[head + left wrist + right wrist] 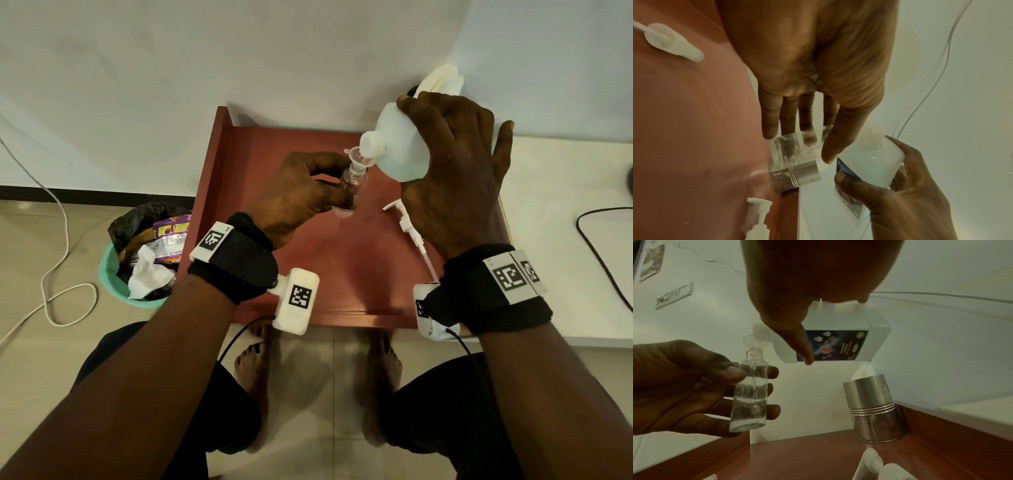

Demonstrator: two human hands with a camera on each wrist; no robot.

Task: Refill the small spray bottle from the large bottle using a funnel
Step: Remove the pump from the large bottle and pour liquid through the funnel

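Left hand (301, 192): the small spray bottle (750, 395) is being pinched between thumb and curled fingers and is being held upright above the reddish-brown worktop (342, 274), not resting on it.
Small spray bottle: clear liquid is being shown in its lower part in the right wrist view; its neck is being left uncapped.
Funnel (359, 158): it is being seated in the neck of the small spray bottle, with its thin stem being seen reaching down inside the glass.
Right hand (455, 171): the large bottle (400, 147) is being gripped from above, fingers and thumb being wrapped round its body.
Large bottle: white and translucent, with a dark printed label; it is being held tipped on its side, its open mouth being kept just over the rim of the funnel. Whether liquid is being poured at the mouth cannot be told.
Pump heads: a white pump dispenser (409, 228) with its tube is being left lying on the worktop beside the right wrist; a second white pump piece (672, 42) is being seen lying on the worktop in the left wrist view.
Steel holder (873, 408): a cylindrical metal container is being kept at the back corner of the worktop, with white tissue (864, 372) being held in its top.
Floor: a green bin (113, 277) with a black liner and wrappers is being kept left of the worktop.
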